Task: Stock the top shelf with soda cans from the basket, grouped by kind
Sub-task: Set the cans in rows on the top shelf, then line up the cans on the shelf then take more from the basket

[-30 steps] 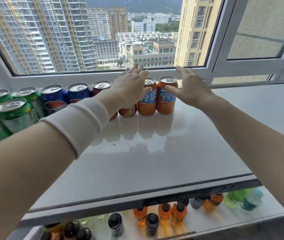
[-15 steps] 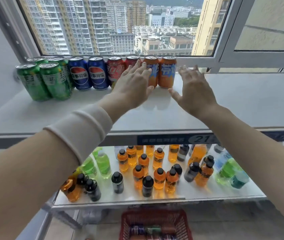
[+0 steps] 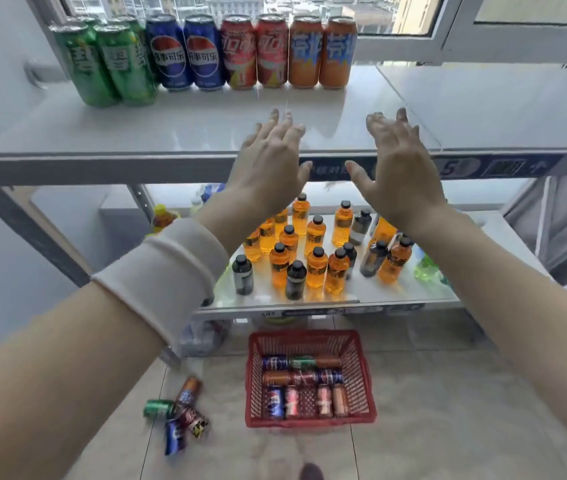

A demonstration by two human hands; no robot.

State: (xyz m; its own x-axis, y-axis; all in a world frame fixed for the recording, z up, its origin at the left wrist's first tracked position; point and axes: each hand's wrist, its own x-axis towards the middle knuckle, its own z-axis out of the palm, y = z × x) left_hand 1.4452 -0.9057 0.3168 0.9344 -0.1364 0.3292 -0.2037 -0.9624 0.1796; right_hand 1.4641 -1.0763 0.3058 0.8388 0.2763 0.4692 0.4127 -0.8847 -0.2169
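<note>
Left hand point(image 3: 270, 161) and right hand point(image 3: 401, 164) both flat-ish, palms down, fingers spread and loose, nothing held in either; they sit side by side, apart from each other, over the front part of the top shelf point(image 3: 102, 133). Cannot tell if the fingertips touch the shelf surface. White wristband point(image 3: 167, 271) on the left forearm. Cans stand upright in a row at the back of the top shelf, well apart from the hands, grouped by kind left to right: green cans point(image 3: 102, 64) in a cluster, some in front of others, then two blue cans point(image 3: 186, 53), two red cans point(image 3: 256, 51), two orange cans point(image 3: 321, 51), neighbours touching or just beside each other. Right half of the shelf bare of cans. Window point(image 3: 482, 15) behind the row. Lower shelf point(image 3: 354, 292) under the hands carries many small bottles point(image 3: 316, 265), mostly orange, a few dark, some green at the right end. Red basket point(image 3: 366, 382) on the floor point(image 3: 431, 410) in front of the lower shelf, with mixed soda cans point(image 3: 302, 382) inside, blue, red, orange and green, some lying on their sides. Loose cans point(image 3: 179, 414) lie on the floor left of the basket, bunched together: green, orange, red, blue.
</note>
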